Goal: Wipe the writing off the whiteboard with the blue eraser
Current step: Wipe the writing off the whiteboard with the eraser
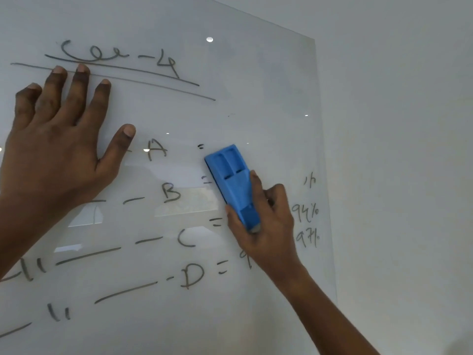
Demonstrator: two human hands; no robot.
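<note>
A glossy whiteboard (256, 111) fills most of the view, covered in dark marker writing (163, 193): an underlined heading at the top, then rows with A, B, C, D, equals signs and percentages at the right. My right hand (266, 226) grips the lower end of the blue eraser (231, 180), which lies pressed against the board just right of the equals signs. The patch above and to the right of the eraser looks wiped. My left hand (58, 139) rests flat on the board at the left, fingers spread, fingertips touching the heading's underline.
The board's right edge (322, 175) runs down in front of a plain white wall (396, 149). Ceiling lights and a window reflect in the board's surface.
</note>
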